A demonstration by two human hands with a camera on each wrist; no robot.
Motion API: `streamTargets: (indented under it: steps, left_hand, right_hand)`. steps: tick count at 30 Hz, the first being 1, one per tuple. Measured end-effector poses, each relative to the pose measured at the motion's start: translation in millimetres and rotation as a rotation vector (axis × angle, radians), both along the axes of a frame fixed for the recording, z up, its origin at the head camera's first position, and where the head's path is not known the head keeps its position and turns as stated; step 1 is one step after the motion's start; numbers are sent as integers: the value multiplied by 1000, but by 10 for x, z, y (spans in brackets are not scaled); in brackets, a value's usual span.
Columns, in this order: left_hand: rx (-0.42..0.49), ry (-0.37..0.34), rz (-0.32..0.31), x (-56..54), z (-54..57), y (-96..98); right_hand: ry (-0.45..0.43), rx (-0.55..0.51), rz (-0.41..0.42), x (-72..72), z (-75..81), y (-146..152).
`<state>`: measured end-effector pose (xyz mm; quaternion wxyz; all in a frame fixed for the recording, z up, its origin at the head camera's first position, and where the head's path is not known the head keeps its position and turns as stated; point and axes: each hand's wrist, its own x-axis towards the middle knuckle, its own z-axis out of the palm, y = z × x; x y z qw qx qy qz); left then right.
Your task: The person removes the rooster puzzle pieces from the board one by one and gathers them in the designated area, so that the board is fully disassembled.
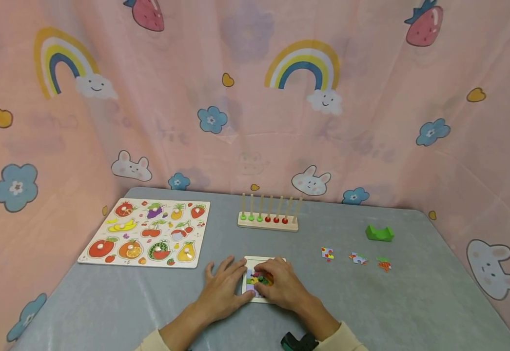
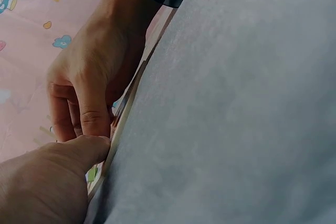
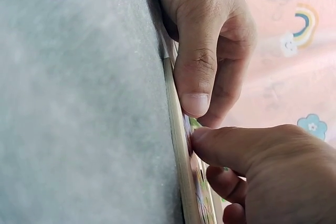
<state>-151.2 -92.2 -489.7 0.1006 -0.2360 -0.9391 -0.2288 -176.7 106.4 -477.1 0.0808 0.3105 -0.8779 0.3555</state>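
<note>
At the tray (image 1: 252, 262), left hand (image 1: 222, 292) rested, fingers spread; grip of right hand (image 1: 286, 286) unclear; firm bracing with level pressing seemed best

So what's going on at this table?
A person is working on a small puzzle board. The left hand rests at its left side, while the right hand bends over the pieces inside; whether it grips one is hidden. Three loose puzzle pieces lie off to the right, nearer than a green block. A fruit board sits to the left, a bead counter behind.
</note>
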Motion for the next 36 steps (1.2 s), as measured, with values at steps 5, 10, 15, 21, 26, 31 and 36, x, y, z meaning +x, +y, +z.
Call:
streamTargets:
  steps: [5,10,15,21,26,31,36]
  left_hand:
    - [-4,6,2,-1,7,-11]
    - [3,6,-3,18,-12,-2]
    - [5,11,-1,20,-31,-1]
    - [3,11,7,3,-27,-6]
    - [17,8,7,2,-23,-1]
    - [32,-2,5,-4,-26,-4]
    - [42,-28,1,-14,-38,-12]
  right_hand:
    - [41,-35,-2,4,20,5]
    - [48,-28,11,16,47,64]
    - [82,-66,34,32,128,130]
    - [34,-82,12,76,274,208]
    - [-8,-71,-2,128,362,306]
    - [-16,-69,-19,170,435,430]
    - [29,-73,-39,201,466,585]
